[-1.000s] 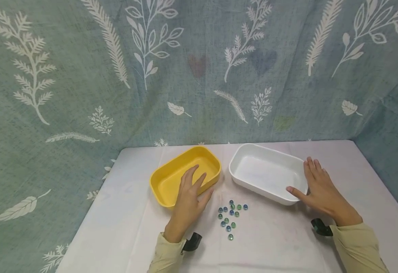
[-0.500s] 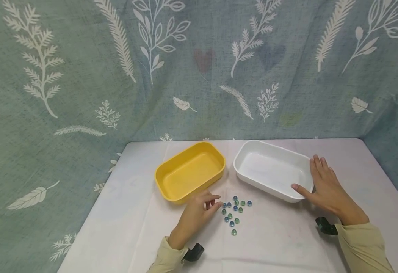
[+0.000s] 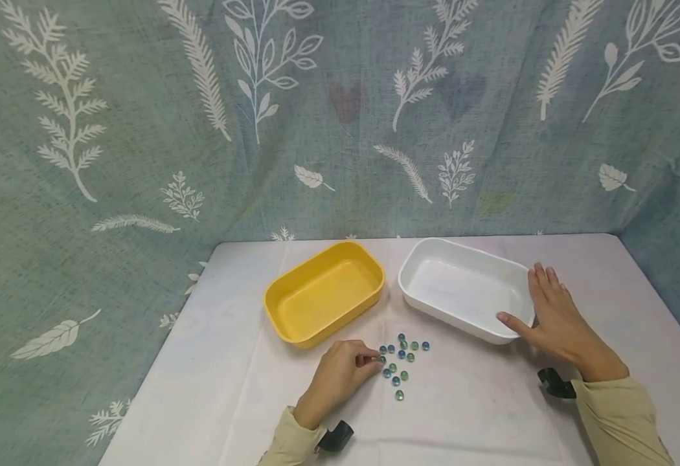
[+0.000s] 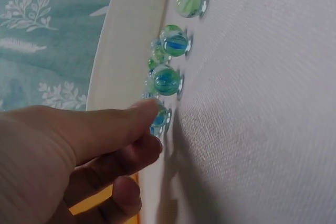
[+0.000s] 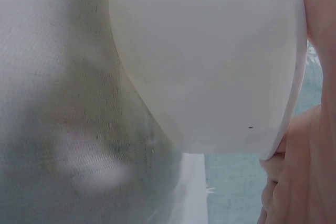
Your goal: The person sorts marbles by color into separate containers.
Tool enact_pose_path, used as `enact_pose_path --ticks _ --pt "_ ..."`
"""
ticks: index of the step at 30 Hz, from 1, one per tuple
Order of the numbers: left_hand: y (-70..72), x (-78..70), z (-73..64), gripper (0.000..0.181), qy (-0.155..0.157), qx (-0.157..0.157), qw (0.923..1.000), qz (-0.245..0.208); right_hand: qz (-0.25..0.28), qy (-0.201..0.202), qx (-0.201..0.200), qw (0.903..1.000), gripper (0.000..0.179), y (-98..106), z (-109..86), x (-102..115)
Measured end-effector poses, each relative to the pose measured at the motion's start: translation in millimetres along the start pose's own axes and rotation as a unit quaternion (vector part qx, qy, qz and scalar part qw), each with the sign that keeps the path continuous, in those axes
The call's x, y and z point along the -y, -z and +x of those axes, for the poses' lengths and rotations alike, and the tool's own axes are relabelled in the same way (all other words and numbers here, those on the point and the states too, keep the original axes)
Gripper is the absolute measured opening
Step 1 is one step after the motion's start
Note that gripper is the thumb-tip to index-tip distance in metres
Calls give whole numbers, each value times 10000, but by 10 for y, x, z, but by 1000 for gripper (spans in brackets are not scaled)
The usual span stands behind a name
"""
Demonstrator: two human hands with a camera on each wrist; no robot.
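Several blue and green glass marbles point(image 3: 396, 381) lie loose on the white cloth. My left hand point(image 3: 340, 375) reaches in at their left edge, thumb and index finger pinching a green marble point(image 3: 382, 360). In the left wrist view the thumb point(image 4: 126, 121) hides part of the marbles just beyond the fingertips. My right hand point(image 3: 564, 330) rests on the right end of a white tray point(image 3: 462, 323), its fingers straight over the rim and the thumb spread over the near corner. In the right wrist view the tray's outer wall point(image 5: 210, 66) fills the middle.
A yellow tray point(image 3: 325, 323) stands at the left, behind my left hand, with nothing seen inside. The white tray sits to its right, a narrow gap between them. Behind the table hangs a green leaf-patterned cloth point(image 3: 340, 162).
My left hand has come down from over the yellow tray to the marbles' left edge, and its spread fingers have closed to a pinch. The right hand stays on the white tray.
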State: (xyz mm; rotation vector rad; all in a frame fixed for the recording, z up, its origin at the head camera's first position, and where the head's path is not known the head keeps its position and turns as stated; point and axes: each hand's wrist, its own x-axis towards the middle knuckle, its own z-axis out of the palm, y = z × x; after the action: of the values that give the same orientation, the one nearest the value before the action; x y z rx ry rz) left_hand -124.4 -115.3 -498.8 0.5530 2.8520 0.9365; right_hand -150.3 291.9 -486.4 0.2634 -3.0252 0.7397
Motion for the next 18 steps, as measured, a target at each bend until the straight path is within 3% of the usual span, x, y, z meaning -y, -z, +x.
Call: enact_pose_path --ticks 5,18 --pt "-8 -16 9 17 173 0 9998 49 -4 -30 18 10000 115 -3 7 -9" --pt "-62 -57 48 13 220 -84 9995 201 -45 -21 -1 10000 115 6 4 1"
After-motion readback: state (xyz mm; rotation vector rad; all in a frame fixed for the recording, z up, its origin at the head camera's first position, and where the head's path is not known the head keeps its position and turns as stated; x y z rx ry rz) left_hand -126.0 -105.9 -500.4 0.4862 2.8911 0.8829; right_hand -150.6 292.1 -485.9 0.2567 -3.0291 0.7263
